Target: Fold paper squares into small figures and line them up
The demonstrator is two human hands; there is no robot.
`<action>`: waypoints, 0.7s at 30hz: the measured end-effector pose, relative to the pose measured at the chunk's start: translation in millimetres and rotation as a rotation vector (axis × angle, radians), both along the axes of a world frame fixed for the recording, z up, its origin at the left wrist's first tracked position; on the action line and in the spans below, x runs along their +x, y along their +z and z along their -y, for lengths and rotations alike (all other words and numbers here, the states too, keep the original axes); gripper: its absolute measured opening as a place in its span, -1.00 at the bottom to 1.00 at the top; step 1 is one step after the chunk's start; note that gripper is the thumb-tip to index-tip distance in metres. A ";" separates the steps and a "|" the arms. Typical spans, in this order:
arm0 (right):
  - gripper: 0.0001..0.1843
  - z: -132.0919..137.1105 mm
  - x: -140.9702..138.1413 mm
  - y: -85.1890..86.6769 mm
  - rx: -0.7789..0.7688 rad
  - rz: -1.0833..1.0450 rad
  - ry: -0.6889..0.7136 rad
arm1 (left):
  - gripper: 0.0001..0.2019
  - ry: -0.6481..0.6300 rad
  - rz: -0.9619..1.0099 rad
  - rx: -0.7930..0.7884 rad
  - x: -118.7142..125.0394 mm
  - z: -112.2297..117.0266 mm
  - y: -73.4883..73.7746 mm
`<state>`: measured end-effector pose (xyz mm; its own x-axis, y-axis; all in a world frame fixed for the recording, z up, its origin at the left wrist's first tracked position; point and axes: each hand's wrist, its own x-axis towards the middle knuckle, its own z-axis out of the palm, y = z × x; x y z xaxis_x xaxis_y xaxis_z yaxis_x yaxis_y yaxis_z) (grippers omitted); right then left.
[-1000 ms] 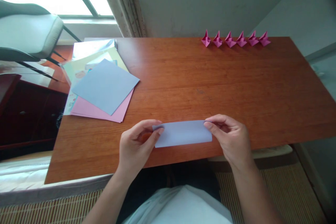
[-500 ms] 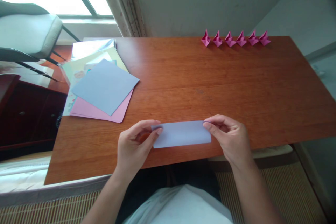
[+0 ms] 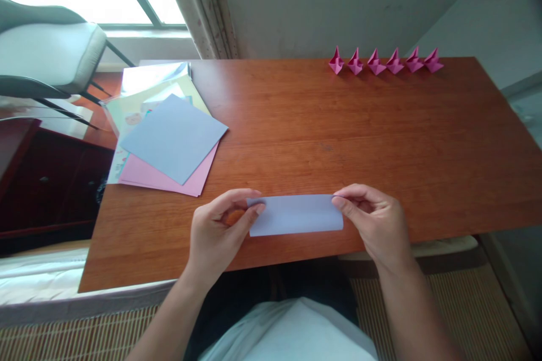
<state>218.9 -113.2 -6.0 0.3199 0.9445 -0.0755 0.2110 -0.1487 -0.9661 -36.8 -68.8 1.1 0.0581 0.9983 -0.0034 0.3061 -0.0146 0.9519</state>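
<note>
A pale bluish-white sheet of paper (image 3: 296, 216), looking folded into a long strip, is held over the front edge of the wooden table. My left hand (image 3: 220, 225) pinches its upper left corner between thumb and forefinger. At the opposite upper corner, my right hand (image 3: 375, 217) has the paper pinched the same way. The strip's lower edge curves slightly and hangs free. Left of the hands lies a light-blue square sheet (image 3: 175, 138), turned cornerwise on top of some pink paper (image 3: 169, 175).
Several pink origami figures (image 3: 376, 63) stand in a row along the far edge of the wooden table (image 3: 288, 135). Under the coloured sheets sits a clear plastic packet (image 3: 131, 107). A chair (image 3: 51, 56) and a dark cabinet (image 3: 55, 180) stand to the left.
The view has shifted slightly, so everything appears a little further right. Both hands keep the same pinch on the paper strip, which has hardly moved.
</note>
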 end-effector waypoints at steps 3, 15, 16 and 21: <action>-0.91 0.0 1.9 0.4 0.023 0.017 0.027 | -0.79 -0.014 0.012 -0.026 -0.8 -0.9 0.1; -0.90 2.2 4.1 2.2 0.019 0.037 0.035 | -0.79 -0.021 0.037 -0.047 0.7 0.6 2.5; -0.90 2.3 4.1 2.2 0.019 0.037 0.035 | -0.78 -0.022 0.031 -0.046 0.5 0.9 2.4; -0.92 2.6 4.5 3.1 0.032 0.036 0.034 | -0.86 -0.030 0.037 -0.044 0.9 2.3 1.3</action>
<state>223.5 -115.8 -3.0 0.2896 0.9566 -0.0337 0.2506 -0.1098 -0.9618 -35.9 -71.1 2.3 0.0886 0.9951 -0.0442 0.2706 0.0187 0.9625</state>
